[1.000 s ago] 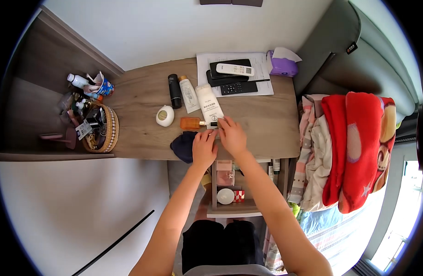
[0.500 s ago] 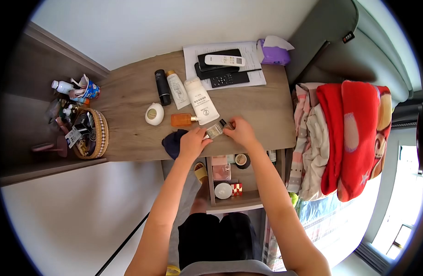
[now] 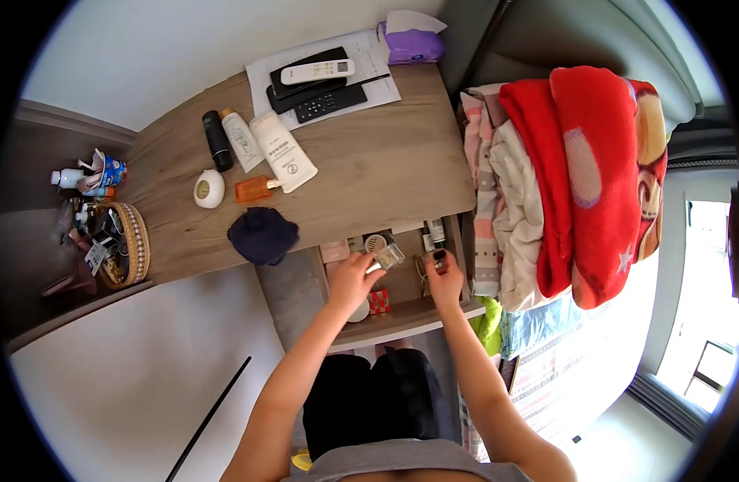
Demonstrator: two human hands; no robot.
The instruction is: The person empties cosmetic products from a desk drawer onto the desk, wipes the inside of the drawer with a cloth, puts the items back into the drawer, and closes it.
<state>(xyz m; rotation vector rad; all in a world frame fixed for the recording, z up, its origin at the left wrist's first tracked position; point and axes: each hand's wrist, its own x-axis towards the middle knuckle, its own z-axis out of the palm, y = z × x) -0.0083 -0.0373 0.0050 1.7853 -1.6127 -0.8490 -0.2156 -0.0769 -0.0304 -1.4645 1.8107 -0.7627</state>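
My left hand (image 3: pixel 353 279) is closed on a small clear container (image 3: pixel 388 257) above the open drawer (image 3: pixel 405 323). To its right, my right hand (image 3: pixel 445 281) pinches a small bottle with a black cap (image 3: pixel 439 255), also over the drawer. Inside the drawer lie a round-lidded jar (image 3: pixel 375 243), a pink box (image 3: pixel 335 251), a red-and-white box (image 3: pixel 379 302) and a tube (image 3: pixel 437 232). A white round item (image 3: pixel 359 312) is partly hidden by my left forearm.
On the desk (image 3: pixel 385 161) lie a dark cloth (image 3: pixel 263 236), an amber bottle (image 3: pixel 253 189), a white egg-shaped item (image 3: pixel 209 189), several tubes and remotes. A woven basket (image 3: pixel 136 241) stands left; folded red blankets (image 3: pixel 594 177) are stacked right.
Both hands have gone from the desktop to over the drawer, carrying the clear container and the black-capped bottle. The drawer stands further out, and the view has shifted right.
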